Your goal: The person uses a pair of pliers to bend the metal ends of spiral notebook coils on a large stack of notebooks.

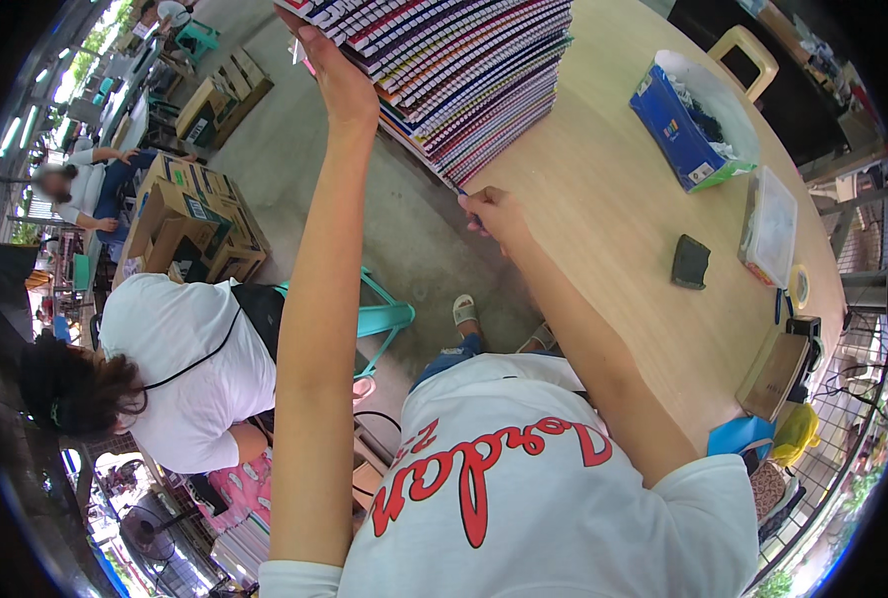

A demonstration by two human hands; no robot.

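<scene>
Left hand (339, 75) is pressed flat against the top edge of the fanned notebook stack (464, 75), right hand (494, 214) pinching its bottom corner at the edge of the wooden surface (623, 219). I'd say square both sides evenly so the stack doesn't slide off.

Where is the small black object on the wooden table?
In the head view, the small black object lies on the right part of the wooden table, just left of the clear plastic box.
</scene>
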